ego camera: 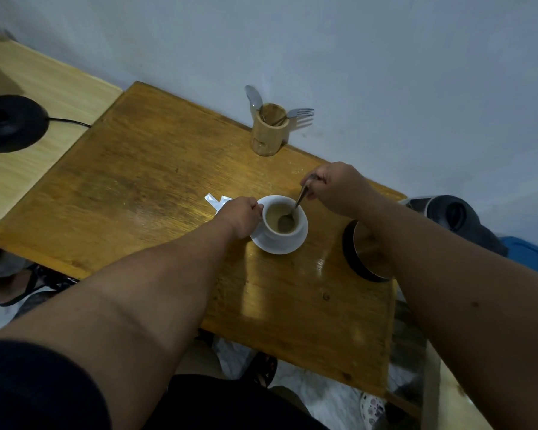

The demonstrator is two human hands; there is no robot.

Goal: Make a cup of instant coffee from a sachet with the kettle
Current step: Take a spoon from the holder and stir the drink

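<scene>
A white cup (280, 234) full of light brown coffee stands on a white saucer (295, 245) in the middle of the wooden table (137, 181). My left hand (241, 217) grips the cup at its left side. My right hand (333, 187) pinches the handle of a metal spoon (294, 209) whose bowl dips into the coffee. A torn white sachet (215, 201) lies just left of the cup, partly hidden by my left hand. The steel kettle (367, 252) stands to the right, largely covered by my right forearm.
A wooden holder (267, 130) with a spoon and fork stands by the wall. The black kettle base (8, 122) with its cord sits on a lighter table at the left. Dark objects and a blue item (531, 256) lie off the right edge.
</scene>
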